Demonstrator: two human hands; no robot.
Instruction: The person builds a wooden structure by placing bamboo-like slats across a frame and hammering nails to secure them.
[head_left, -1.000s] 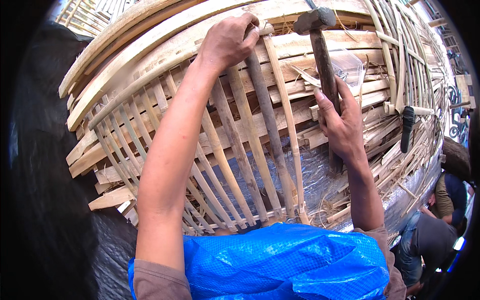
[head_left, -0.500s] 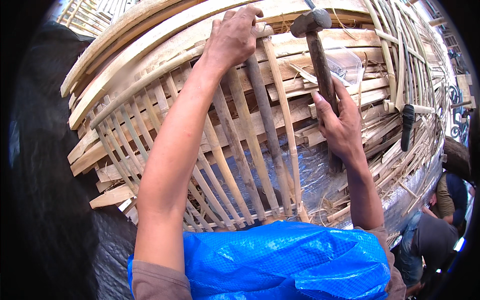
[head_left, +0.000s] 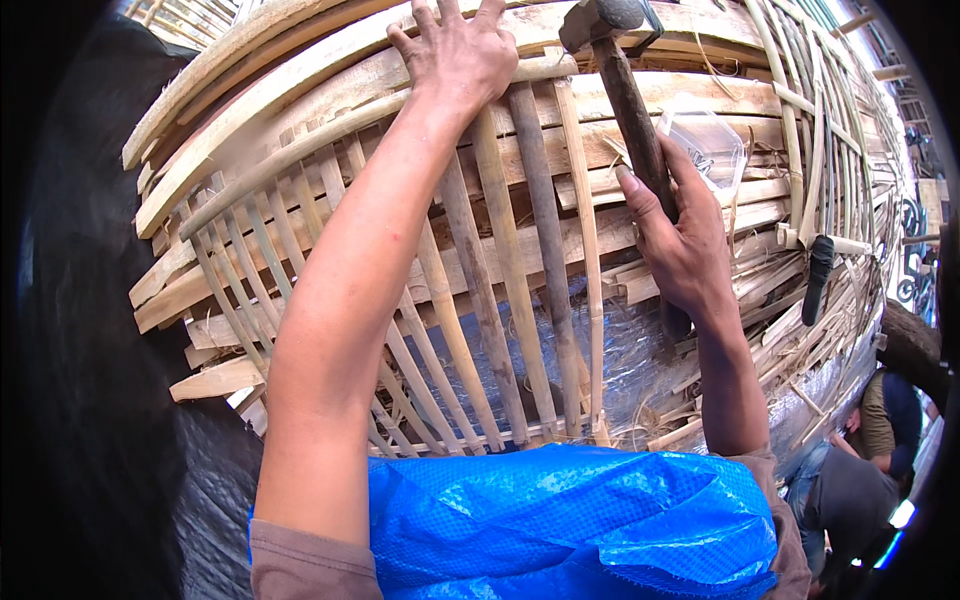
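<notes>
My right hand (head_left: 685, 245) is wrapped round the dark handle of a hammer (head_left: 628, 115), which stands with its metal head up. Over at the top, my left hand (head_left: 458, 55) has its fingers spread and lies across the upper rail near its right end, fingertips reaching toward the planks beyond. That rail (head_left: 290, 165) belongs to a slatted bamboo frame, whose narrow slats (head_left: 545, 230) run down toward my body. My left forearm hides several slats. A clear plastic box (head_left: 728, 165) with small metal pieces, apparently nails, lies just right of the hammer.
Stacked wooden planks (head_left: 690, 92) lie under and behind the frame. Further right are another bamboo lattice (head_left: 820, 130), a dark-handled tool (head_left: 818, 280) and loose split strips (head_left: 770, 310). A blue plastic sheet (head_left: 560, 510) covers my front. Another person (head_left: 855, 490) bends at the lower right.
My left hand has gone from curled fingers at the rail to spread ones, reaching slightly further up. The hammer head has shifted a little up and left in view.
</notes>
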